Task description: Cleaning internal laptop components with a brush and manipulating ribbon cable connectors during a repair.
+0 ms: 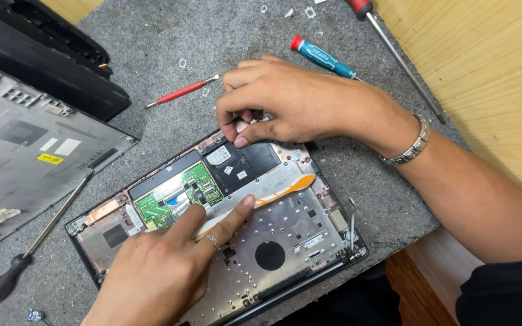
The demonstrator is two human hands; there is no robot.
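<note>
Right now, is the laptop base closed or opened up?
Opened up: the laptop base shows its green circuit board and bare metal frame.

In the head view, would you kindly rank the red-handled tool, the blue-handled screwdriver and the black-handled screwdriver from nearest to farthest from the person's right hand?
1. Blue-handled screwdriver: just behind the right hand, its tip hidden by the hand.
2. Red-handled tool: on the mat left of the hand, clearly apart.
3. Black-handled screwdriver: far left, near the mat's front edge.

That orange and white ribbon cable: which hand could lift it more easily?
Probably the left hand: its fingers already press on the ribbon cable. The right hand is busy pinching something small at the laptop base's top edge.
</note>
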